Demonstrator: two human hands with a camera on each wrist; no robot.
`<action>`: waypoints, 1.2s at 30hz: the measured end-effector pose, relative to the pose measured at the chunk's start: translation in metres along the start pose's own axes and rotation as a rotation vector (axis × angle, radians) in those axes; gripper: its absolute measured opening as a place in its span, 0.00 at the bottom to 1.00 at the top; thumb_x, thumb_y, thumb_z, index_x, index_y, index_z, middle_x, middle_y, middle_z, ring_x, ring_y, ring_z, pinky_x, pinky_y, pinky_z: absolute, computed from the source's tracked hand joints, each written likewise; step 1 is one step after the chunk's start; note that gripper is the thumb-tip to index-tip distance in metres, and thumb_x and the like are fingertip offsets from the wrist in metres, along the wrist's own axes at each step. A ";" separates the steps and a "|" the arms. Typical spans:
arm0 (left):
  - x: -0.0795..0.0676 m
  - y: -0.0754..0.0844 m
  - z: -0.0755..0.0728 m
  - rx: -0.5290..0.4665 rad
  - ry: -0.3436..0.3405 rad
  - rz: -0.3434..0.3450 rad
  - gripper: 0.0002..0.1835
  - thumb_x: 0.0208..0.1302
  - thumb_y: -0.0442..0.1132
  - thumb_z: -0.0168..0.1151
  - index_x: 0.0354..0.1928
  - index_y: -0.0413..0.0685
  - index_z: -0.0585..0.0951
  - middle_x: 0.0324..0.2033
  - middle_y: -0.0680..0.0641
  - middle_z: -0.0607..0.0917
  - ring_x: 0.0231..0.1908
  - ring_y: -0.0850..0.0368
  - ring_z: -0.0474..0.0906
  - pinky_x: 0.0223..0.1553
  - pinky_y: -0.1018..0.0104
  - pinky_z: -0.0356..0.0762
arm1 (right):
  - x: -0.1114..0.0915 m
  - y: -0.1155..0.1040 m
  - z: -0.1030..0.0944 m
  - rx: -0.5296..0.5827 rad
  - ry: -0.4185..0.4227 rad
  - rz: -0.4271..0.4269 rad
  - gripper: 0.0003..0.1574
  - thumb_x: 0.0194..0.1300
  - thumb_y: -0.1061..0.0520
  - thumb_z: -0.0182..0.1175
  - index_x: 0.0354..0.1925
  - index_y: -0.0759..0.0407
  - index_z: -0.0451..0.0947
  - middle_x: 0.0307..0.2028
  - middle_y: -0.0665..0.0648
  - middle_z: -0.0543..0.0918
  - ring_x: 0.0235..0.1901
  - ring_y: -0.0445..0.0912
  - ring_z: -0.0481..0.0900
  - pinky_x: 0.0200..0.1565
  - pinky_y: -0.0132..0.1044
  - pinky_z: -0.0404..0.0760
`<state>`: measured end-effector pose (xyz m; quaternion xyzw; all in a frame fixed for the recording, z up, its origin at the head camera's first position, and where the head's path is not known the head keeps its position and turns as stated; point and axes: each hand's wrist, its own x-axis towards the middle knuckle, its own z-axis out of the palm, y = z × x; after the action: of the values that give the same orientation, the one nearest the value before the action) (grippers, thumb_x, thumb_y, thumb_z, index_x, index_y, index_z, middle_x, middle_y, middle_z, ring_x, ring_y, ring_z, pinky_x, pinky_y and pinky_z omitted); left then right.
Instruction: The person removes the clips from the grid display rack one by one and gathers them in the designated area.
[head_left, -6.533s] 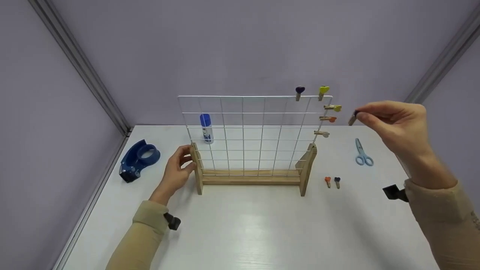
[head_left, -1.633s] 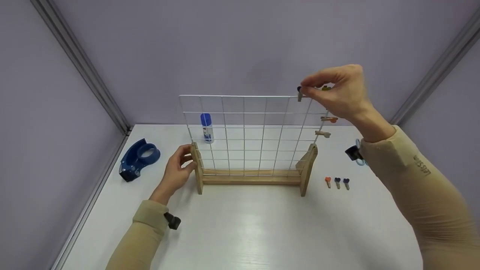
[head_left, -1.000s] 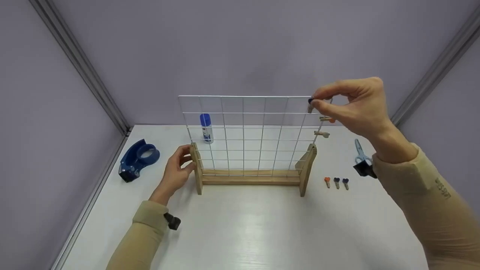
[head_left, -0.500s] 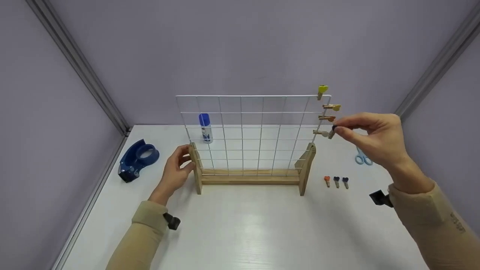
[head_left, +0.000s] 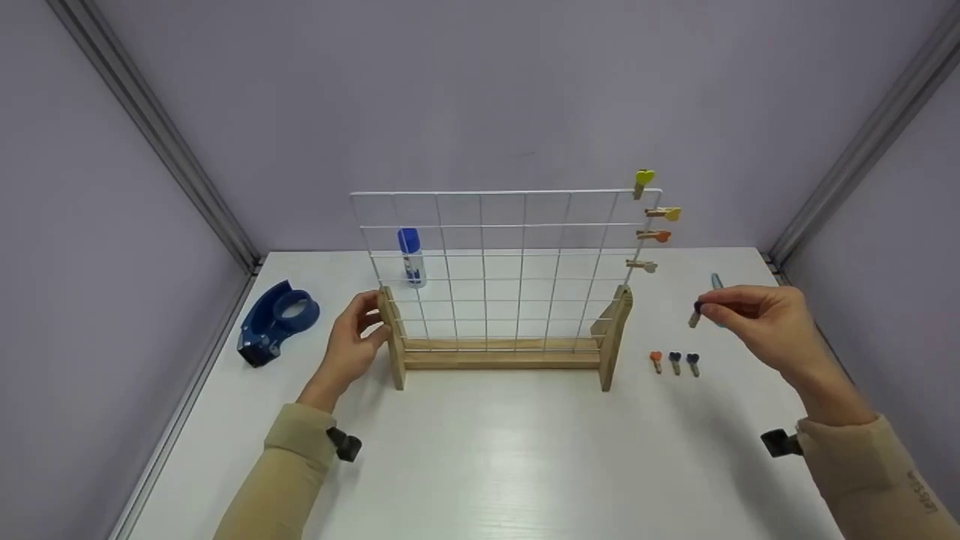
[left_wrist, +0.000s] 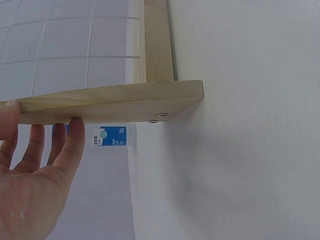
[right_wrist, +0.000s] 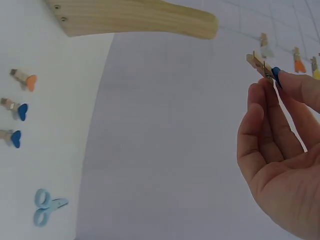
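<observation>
Pinching small light-wood clothespin w/ dark-blue heart (head_left: 694,318) btwn thumb & forefinger of R hand (head_left: 772,324), approx 3 o'clock in head view; held above white tabletop (head_left: 465,450), well apart from white wire grid (head_left: 484,279), w/ heart at fingertips & bare wood end toward 7. Angled w/ R forearm in tan sleeve (head_left: 855,465) toward 11, hand bent over toward 10; per R-wrist view, w/ other fingers half-curled next to clothespin. Gripping light-wood stand upright (head_left: 397,352) w/ L hand (head_left: 352,341) at 8 o'clock, w/ thumb on near edge & forefinger tip against outer face per L-wrist view; can't tell contact of remaining fingers. Lined up, L forearm & hand, toward 1, w/ wrist approx straight. Has, clipped on grid's top edge at 2, upright yellow-heart pin (head_left: 645,178); down 3 o'clock edge, sideways, second yellow-heart pin (head_left: 670,214), orange-heart pin (head_left: 660,236), whitish-heart pin (head_left: 646,266). Has also, in row on tabletop at 4, just below R hand's pin in head view, loose orange-heart pin (head_left: 656,361) & two loose dark-blue-heart pins (head_left: 676,363). Partly hidden behind R hand, at 3: light-blue scissors (head_left: 717,281). Seen thru grid at 9: blue-capped glue stick (head_left: 414,262); farther out, btwn 8 & 9: dark-blue plastic tape dispenser (head_left: 264,324).
</observation>
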<state>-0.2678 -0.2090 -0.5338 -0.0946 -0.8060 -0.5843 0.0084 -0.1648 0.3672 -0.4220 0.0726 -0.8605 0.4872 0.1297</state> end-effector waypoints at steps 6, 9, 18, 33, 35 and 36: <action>0.000 0.001 0.000 -0.013 0.007 0.006 0.32 0.74 0.18 0.60 0.77 0.40 0.73 0.73 0.35 0.79 0.73 0.39 0.79 0.78 0.47 0.78 | -0.010 0.051 -0.009 -0.069 -0.085 0.154 0.16 0.78 0.63 0.70 0.56 0.74 0.89 0.40 0.30 0.92 0.39 0.27 0.89 0.44 0.21 0.87; 0.000 0.002 0.000 -0.015 0.010 0.010 0.32 0.74 0.18 0.60 0.77 0.40 0.73 0.72 0.35 0.80 0.72 0.39 0.80 0.77 0.47 0.79 | -0.013 0.077 -0.013 -0.127 -0.130 0.256 0.19 0.80 0.58 0.69 0.59 0.71 0.89 0.42 0.31 0.92 0.40 0.25 0.86 0.44 0.22 0.88; 0.000 0.001 0.000 0.002 0.009 0.025 0.31 0.74 0.18 0.60 0.76 0.38 0.73 0.71 0.33 0.80 0.72 0.36 0.80 0.70 0.70 0.82 | -0.019 0.133 -0.012 -0.218 -0.205 0.481 0.25 0.82 0.52 0.66 0.64 0.71 0.86 0.49 0.55 0.96 0.41 0.30 0.88 0.44 0.29 0.89; -0.001 0.001 0.000 0.007 -0.008 -0.005 0.31 0.76 0.20 0.59 0.78 0.43 0.73 0.74 0.36 0.79 0.74 0.38 0.79 0.78 0.51 0.80 | -0.011 0.156 -0.001 -0.287 -0.189 0.617 0.23 0.81 0.52 0.67 0.59 0.70 0.88 0.45 0.57 0.95 0.43 0.45 0.86 0.40 0.32 0.84; 0.000 0.001 0.000 0.002 -0.005 0.003 0.31 0.75 0.20 0.60 0.77 0.42 0.73 0.74 0.36 0.80 0.74 0.39 0.80 0.78 0.51 0.80 | -0.011 0.157 0.001 -0.283 -0.188 0.633 0.23 0.82 0.52 0.66 0.61 0.70 0.87 0.46 0.59 0.94 0.44 0.47 0.86 0.40 0.32 0.84; 0.000 0.001 0.000 -0.002 -0.003 0.006 0.31 0.75 0.19 0.60 0.77 0.42 0.73 0.73 0.36 0.80 0.73 0.39 0.80 0.77 0.50 0.80 | -0.011 0.157 0.001 -0.283 -0.186 0.640 0.23 0.82 0.52 0.65 0.61 0.70 0.87 0.47 0.59 0.93 0.45 0.49 0.85 0.40 0.32 0.84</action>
<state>-0.2679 -0.2090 -0.5326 -0.0980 -0.8052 -0.5847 0.0092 -0.1942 0.4468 -0.5545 -0.1750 -0.9067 0.3706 -0.0995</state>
